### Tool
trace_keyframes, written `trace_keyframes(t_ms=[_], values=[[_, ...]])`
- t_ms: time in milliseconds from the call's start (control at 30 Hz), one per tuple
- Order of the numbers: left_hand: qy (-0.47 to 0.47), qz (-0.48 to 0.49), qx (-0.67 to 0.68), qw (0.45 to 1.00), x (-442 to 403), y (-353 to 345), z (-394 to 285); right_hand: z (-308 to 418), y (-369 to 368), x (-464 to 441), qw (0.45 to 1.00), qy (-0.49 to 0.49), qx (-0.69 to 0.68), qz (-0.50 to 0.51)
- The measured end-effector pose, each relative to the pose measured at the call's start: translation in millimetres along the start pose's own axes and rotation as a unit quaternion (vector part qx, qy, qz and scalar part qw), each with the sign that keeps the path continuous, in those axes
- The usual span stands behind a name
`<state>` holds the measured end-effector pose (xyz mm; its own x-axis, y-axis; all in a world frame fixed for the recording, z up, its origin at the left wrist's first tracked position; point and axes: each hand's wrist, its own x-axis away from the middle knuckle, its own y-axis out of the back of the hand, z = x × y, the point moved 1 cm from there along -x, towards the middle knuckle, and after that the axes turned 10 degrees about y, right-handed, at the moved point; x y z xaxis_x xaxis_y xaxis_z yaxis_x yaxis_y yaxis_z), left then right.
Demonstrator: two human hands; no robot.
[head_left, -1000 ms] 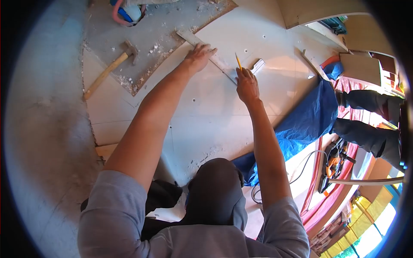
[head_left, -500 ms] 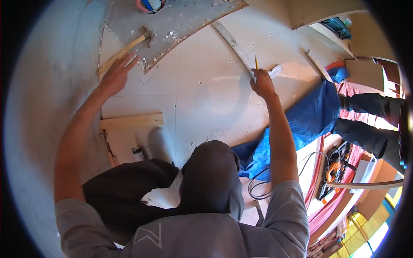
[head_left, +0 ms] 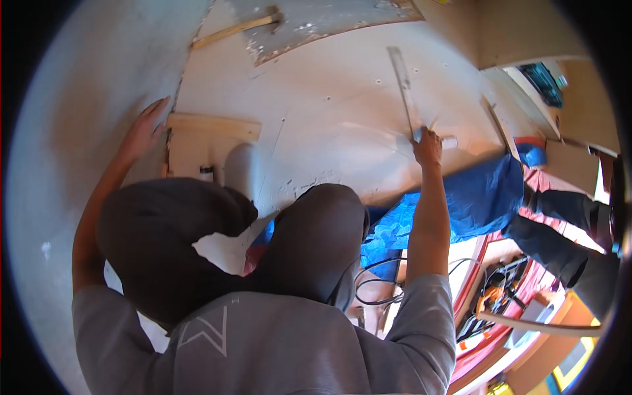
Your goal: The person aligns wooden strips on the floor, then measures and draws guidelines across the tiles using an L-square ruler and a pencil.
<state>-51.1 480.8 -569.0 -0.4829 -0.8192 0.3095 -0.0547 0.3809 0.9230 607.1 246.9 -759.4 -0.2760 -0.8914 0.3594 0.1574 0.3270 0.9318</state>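
Observation:
My right hand (head_left: 429, 146) is closed around the corner of a carpenter's square (head_left: 400, 76), whose long blade points away across the pale board (head_left: 316, 138). A pencil (head_left: 434, 122) sticks up from the same fingers, blurred. My left hand (head_left: 143, 133) has its fingers stretched out against or close to the grey wall (head_left: 72, 158), near the board's left edge. Just right of that hand lies a wooden strip (head_left: 214, 125). Farther off, a hammer (head_left: 234, 31) with a wooden handle rests partly on a grey, debris-covered sheet (head_left: 342, 26).
A small black-and-white container (head_left: 207, 173) and a grey cylinder (head_left: 241, 168) stand before my knees. Blue tarp (head_left: 480, 191) borders the board at right. Beyond it are another person's dark-trousered legs (head_left: 546, 243), a cable (head_left: 375, 301) and an orange-and-black tool (head_left: 490, 296).
My view has shifted, with the hammer and sheet now higher in it. My left hand has moved from beside the hammer handle back to the wall. My right hand still holds the square and pencil.

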Motion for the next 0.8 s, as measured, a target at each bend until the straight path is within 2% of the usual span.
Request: trace_keyframes(t_ms=[100,200,300,367,400,433,533,667,700,800], values=[[0.057,-0.043,0.132,0.989,17,-36,24,-9,-4,26,0.999,-0.014,-0.033,-0.007],[0.130,-0.033,0.251,0.959,22,-38,-8,-25,-20,39,0.991,-0.031,-0.122,-0.053],[0.005,-0.100,0.173,0.980,20,-28,-22,-27,6,52,0.956,-0.045,-0.271,-0.100],[0.046,-0.083,0.158,0.983,22,-2,-42,-22,42,67,0.921,-0.033,-0.375,-0.095],[0.056,-0.078,0.152,0.984,9,11,-51,-23,60,68,0.924,-0.016,-0.367,-0.102],[0.018,-0.096,0.136,0.986,-6,19,-48,-24,80,67,0.926,-0.001,-0.359,-0.119],[0.009,-0.052,0.054,0.997,-38,71,-64,-30,141,65,0.938,0.052,-0.307,-0.152],[0.008,-0.039,0.011,0.999,-68,141,-110,-7,216,66,0.957,0.060,-0.221,-0.178],[-0.019,-0.056,-0.016,0.998,-72,150,-126,-6,227,69,0.958,0.062,-0.209,-0.183],[-0.147,-0.063,0.024,0.987,-119,142,-150,-6,243,79,0.957,0.090,-0.164,-0.221]])
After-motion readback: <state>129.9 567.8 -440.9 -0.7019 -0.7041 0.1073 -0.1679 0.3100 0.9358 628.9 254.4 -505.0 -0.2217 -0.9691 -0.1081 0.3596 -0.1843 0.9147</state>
